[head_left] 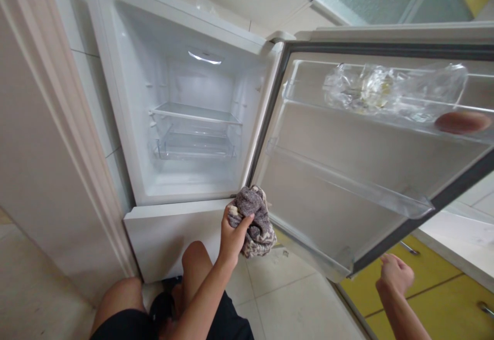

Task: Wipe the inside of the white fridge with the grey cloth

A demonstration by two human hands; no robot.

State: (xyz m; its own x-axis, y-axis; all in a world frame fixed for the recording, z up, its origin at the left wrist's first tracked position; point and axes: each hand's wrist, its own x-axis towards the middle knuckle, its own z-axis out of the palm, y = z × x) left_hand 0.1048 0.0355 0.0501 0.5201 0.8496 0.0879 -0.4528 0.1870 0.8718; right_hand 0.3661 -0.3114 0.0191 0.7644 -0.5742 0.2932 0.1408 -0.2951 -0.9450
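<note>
My left hand [232, 237] is closed around a bunched grey-brown and cream patterned cloth [258, 221], thumb on top. It hangs just in front of the lower hinge-side corner of the open refrigerator [160, 199]. To the right, the fingers of my right hand [397, 274] are curled at the outer edge of the swung-open refrigerator door [332, 144]; their tips are partly hidden. Inside the compartment are a glass shelf [196, 112] and a clear drawer [196, 147]. A crumpled clear plastic bag [393, 90] and a reddish-brown rounded item [463, 122] sit in the upper door rack.
A clear lower rack [355, 180] crosses the door. Yellow cabinets [436, 304] with metal handles and a white countertop [459, 245] stand behind it. A pale door frame [57, 124] rises at left. My bare knees are close to the white lower front [162, 242].
</note>
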